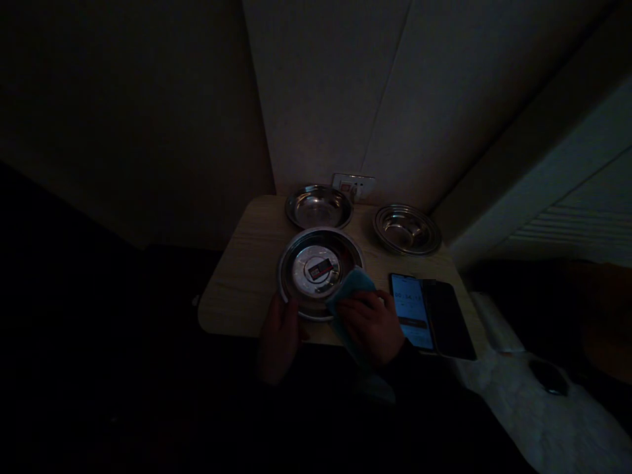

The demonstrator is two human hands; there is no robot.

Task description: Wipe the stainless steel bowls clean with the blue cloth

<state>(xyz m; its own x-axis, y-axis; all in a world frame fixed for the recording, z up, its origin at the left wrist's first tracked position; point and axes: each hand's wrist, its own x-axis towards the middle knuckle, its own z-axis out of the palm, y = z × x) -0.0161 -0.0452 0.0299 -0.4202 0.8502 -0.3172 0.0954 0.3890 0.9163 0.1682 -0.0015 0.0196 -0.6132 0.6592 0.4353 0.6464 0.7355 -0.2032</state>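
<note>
A round metal dish [301,296] with a dark label on its middle is at the front of a small wooden table [237,276]. My left hand [280,336] grips the dish by its near left rim, thumb and fingers closed on the edge. In my right hand [372,326] is a light blue cloth [358,283], bunched under the fingers and pressed on the dish's right near side. Part of the cloth hangs down below the table edge, into shadow.
Behind the dish stands another shiny metal dish [318,209]. A stack of metal bowls [407,230] is at the back right. A lit phone [412,313] lies beside a dark flat device [449,319] on the right. A wall socket [354,185] sits just above the table's back edge.
</note>
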